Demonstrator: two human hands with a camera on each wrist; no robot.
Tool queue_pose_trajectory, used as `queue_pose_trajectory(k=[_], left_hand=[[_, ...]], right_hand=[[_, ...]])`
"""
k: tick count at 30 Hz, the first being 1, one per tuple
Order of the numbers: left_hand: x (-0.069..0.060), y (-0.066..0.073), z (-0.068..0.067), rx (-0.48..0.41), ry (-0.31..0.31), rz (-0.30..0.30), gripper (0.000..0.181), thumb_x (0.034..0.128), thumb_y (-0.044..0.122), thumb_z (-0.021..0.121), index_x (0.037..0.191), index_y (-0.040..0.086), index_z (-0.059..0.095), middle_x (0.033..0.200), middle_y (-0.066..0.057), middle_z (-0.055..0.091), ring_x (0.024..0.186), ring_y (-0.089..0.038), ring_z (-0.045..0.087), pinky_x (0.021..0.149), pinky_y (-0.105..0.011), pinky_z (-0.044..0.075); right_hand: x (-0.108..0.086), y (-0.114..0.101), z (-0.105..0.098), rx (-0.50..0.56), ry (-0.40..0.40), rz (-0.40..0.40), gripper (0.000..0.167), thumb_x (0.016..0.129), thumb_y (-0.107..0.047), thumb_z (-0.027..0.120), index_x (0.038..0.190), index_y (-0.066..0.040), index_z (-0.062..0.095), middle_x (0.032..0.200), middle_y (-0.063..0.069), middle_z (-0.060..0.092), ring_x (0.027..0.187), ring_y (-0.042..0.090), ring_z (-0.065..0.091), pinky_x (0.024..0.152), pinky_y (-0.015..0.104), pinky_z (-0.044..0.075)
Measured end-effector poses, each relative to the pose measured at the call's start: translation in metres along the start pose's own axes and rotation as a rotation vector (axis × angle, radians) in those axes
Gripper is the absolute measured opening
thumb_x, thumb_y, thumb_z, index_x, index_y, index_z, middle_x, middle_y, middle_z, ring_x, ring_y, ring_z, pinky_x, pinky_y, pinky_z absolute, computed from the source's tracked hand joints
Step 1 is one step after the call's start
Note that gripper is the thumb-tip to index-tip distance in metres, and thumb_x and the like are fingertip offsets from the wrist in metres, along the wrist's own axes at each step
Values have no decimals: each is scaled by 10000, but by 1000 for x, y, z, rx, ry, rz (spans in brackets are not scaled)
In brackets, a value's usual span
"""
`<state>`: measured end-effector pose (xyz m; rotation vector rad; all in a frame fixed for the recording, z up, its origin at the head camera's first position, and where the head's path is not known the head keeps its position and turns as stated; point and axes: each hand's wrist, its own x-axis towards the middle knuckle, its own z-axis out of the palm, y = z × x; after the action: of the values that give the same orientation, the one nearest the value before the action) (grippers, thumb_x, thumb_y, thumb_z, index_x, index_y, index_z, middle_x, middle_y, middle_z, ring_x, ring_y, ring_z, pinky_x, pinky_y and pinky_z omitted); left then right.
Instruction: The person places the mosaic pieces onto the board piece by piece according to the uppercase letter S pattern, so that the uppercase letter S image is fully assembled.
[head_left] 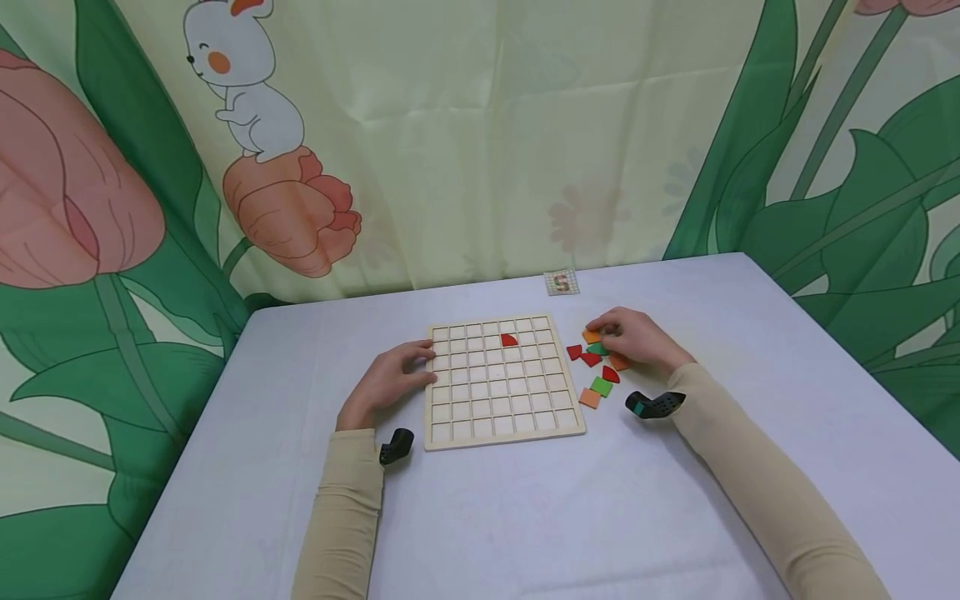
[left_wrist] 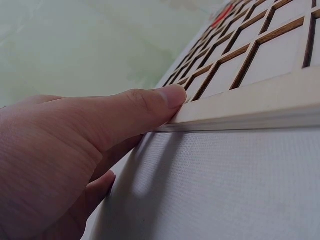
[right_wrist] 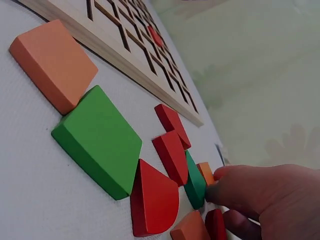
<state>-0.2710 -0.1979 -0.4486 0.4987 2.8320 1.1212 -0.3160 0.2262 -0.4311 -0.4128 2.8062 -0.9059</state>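
Board seems steadied by the relaxed left hand, while the right hand touches the far orange tile, its grip unclear.

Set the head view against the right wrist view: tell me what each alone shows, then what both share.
Only the head view: the left hand touching the board, and the rabbit printed on the backdrop.
Only the right wrist view: a dark red piece beside the right hand.
Both: that hand, the board with one red piece on it, plus loose green pieces, orange pieces and three more red pieces.
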Motion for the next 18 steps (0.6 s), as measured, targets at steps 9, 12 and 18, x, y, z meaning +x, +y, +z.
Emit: queue_pose_trajectory(k=[9,12,18], left_hand=[[-2,0,-1,-22,7,12,420,845,192,776,1224,51,662,1440,-58,518,1389,-271,389,1151,-455,290],[-1,0,-1,-18,2,8,426,846,200,775,1230,54,660,1443,-53,515,1391,-268,386,1152,-454,288],[-1,-1,-1,-14,1,2,423,851,202,770,1232,54,659,1448,-49,510,1396,-265,379,1156,-450,282]], right_hand=[[2,-2,3,-2,35,28,361,942,-167,641,1261,2,625,1191,183,579,1059,322,496,952,482,469],[3,-2,4,-7,47,26,382,942,-179,647,1274,7,612,1204,190,573,1086,331,496,973,496,459],[4,-1,4,-28,50,-2,357,939,-171,656,1249,5,628,1170,185,583,1073,329,502,970,499,462]])
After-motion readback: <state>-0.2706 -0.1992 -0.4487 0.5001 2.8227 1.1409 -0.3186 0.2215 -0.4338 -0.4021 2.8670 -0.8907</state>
